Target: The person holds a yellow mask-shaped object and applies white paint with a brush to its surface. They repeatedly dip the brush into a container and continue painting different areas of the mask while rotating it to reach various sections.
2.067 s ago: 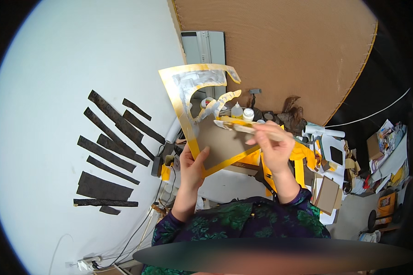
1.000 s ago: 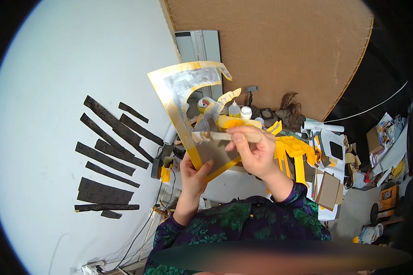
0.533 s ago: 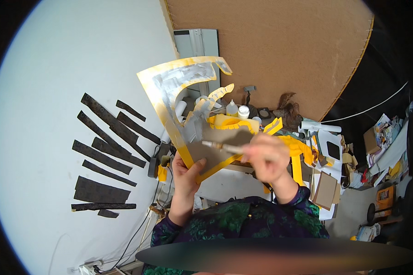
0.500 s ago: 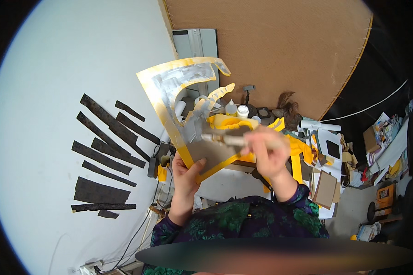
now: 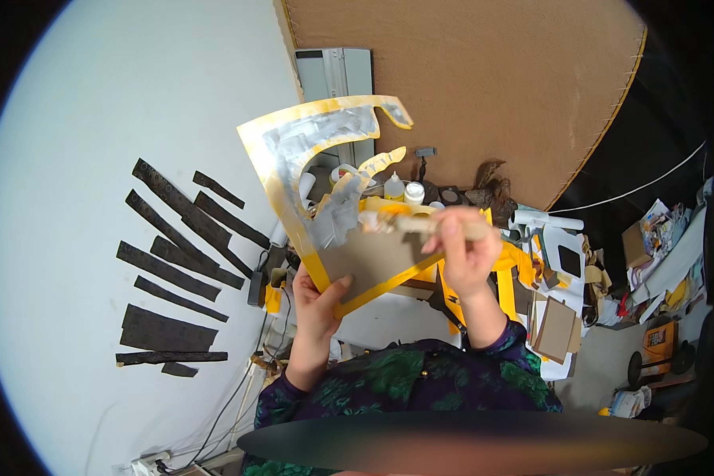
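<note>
Now gripping the brush (image 5: pixel 428 224) further right across the cardboard cutout (image 5: pixel 333 214), left hand (image 5: pixel 319 295) clamping its lower edge as before.

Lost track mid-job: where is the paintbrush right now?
In the head view, just right of centre: the right hand holds the paintbrush, bristles pointing left onto the cardboard cutout.

Yellow-edged, silver-painted cardboard cutout (image 5: pixel 325 190)

1. Left of the frame: the white surface (image 5: pixel 95 119) lies open apart from black strips (image 5: pixel 174 254).
2. Centre: glue bottles (image 5: pixel 403 190) and yellow clutter crowd behind the cardboard cut-out (image 5: pixel 333 206).
3. Right: stacked paper and boxes (image 5: pixel 563 317) block passage.
</note>
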The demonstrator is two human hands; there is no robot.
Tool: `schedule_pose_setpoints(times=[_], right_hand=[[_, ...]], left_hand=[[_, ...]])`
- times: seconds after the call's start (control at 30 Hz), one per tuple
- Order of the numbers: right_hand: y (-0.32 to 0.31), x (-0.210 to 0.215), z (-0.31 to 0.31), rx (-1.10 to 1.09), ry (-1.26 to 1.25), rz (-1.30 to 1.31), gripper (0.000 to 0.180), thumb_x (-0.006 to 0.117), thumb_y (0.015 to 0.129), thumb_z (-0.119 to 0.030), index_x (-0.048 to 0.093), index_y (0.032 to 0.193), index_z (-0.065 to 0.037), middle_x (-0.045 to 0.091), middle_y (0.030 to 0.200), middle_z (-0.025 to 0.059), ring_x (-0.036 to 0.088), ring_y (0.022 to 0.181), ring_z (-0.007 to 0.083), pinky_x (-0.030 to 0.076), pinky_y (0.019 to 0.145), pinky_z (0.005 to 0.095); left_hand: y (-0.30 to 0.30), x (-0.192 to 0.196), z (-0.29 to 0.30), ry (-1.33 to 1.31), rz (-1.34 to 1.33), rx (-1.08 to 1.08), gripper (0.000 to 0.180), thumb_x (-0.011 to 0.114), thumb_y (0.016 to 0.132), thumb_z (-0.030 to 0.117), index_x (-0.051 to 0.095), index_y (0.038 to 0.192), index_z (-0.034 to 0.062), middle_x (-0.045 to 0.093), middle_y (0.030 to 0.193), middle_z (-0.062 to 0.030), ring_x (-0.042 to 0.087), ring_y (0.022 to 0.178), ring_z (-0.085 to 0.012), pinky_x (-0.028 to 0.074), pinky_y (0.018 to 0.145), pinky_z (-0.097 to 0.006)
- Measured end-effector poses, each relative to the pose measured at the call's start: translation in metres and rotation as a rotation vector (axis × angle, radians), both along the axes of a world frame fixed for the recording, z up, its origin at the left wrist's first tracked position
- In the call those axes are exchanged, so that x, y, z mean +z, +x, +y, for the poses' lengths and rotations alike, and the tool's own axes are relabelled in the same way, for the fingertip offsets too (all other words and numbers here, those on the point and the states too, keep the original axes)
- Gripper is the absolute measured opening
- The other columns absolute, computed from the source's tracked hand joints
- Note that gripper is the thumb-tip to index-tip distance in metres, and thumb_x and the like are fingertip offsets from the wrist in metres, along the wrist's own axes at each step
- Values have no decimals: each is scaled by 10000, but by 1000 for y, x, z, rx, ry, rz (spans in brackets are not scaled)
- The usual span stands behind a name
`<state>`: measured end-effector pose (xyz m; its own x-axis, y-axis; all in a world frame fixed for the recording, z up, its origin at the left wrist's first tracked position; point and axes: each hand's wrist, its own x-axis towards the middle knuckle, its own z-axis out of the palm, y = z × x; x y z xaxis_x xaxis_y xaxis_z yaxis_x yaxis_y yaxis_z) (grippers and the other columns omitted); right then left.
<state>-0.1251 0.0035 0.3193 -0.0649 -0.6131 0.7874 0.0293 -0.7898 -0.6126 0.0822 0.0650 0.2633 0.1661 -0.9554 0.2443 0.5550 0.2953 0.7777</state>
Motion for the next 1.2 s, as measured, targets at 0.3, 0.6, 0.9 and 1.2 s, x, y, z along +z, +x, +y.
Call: schedule_pose_setpoints(times=[0.3, 0.6, 0.9, 1.2], right_hand=[[-10, 10, -3, 160, -149, 216, 107, 637, 901, -30, 709, 959, 25, 683, 694, 72, 651, 576, 152, 499, 542, 269], [-46, -11, -16, -25, 7, -157, 292, 556, 975, -138, 679, 1114, 88, 726, 865, 154, 651, 646, 139, 498, 624, 235], [-107, -77, -38, 310, 459, -693, 407, 487, 1038, -260, 519, 1333, 18, 705, 976, 129, 587, 787, 147, 476, 798, 291], [-153, -161, -47, 110, 649, -846, 146, 563, 1016, -216, 587, 951, -88, 524, 684, 7, 453, 634, 90, 398, 641, 250]], left_hand=[[9, -10, -3, 13, -14, -29, 365, 660, 804, -111, 584, 1134, 24, 687, 1060, -79, 671, 963, -164, 527, 905, -322], [16, -12, -18, 44, -4, -25, 459, 641, 781, -128, 547, 1198, 40, 674, 1089, -76, 667, 991, -174, 525, 919, -327], [43, -40, -43, 151, 25, 1, 606, 596, 743, -155, 492, 1310, 33, 666, 1048, -66, 666, 953, -166, 537, 874, -311], [46, -165, -62, 343, 178, -193, 468, 660, 753, -88, 547, 1193, 28, 667, 1030, -91, 670, 917, -217, 551, 845, -341]])
